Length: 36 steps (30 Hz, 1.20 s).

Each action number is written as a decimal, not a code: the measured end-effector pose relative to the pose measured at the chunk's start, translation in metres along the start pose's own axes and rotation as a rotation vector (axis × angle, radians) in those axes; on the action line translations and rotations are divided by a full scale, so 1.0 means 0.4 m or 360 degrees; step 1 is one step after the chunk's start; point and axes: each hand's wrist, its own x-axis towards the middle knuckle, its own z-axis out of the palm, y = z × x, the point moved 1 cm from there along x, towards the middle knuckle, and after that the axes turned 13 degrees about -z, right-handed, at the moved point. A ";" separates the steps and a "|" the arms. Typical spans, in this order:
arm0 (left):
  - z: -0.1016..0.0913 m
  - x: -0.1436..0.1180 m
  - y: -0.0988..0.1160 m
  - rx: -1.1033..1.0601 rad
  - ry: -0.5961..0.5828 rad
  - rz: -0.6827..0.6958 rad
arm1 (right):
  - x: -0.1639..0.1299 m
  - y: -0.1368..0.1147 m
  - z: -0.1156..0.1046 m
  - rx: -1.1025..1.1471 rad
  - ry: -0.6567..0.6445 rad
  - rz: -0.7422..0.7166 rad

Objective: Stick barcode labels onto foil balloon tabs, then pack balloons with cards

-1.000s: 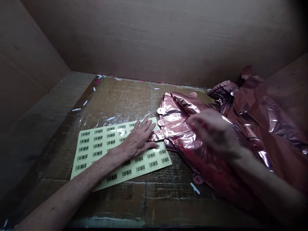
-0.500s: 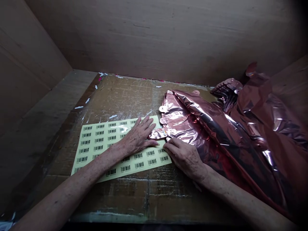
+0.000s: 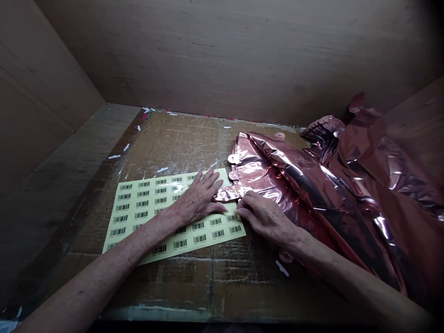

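The pink foil balloon (image 3: 312,185) lies right of the barcode label sheet (image 3: 152,208). Your right hand (image 3: 265,217) now pinches its neck, having crept slightly up; your left hand (image 3: 197,200) stays flat, fingers released, on the sheet.

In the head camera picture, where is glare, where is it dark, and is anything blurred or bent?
Head view: bright glare streaks on the pink foil balloon; the label sheet is evenly lit and its barcodes sharp; both hands, left hand and right hand, are unblurred; corners darken, and the box walls bow outward.
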 end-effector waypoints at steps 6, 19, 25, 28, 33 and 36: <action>0.000 0.002 -0.004 -0.0103 0.0005 0.0013 | 0.012 0.030 -0.091 0.0156 0.0076 -0.0011; 0.004 0.008 0.002 -0.0049 0.0054 0.0028 | -0.002 -0.011 0.027 -0.0379 -0.0044 -0.0093; -0.007 0.004 0.000 -0.0050 0.0006 0.0024 | 0.001 0.026 -0.057 0.0188 0.0098 0.0069; -0.020 0.005 0.008 -0.0099 0.0054 0.0053 | 0.013 0.061 -0.104 0.0141 0.0087 0.0134; -0.038 0.031 0.072 -0.0226 0.0275 0.0181 | 0.047 0.122 -0.152 -0.0065 0.0004 0.0134; -0.031 0.051 0.107 -0.0236 0.0228 0.0168 | 0.069 0.137 -0.160 -0.0191 -0.0045 0.0101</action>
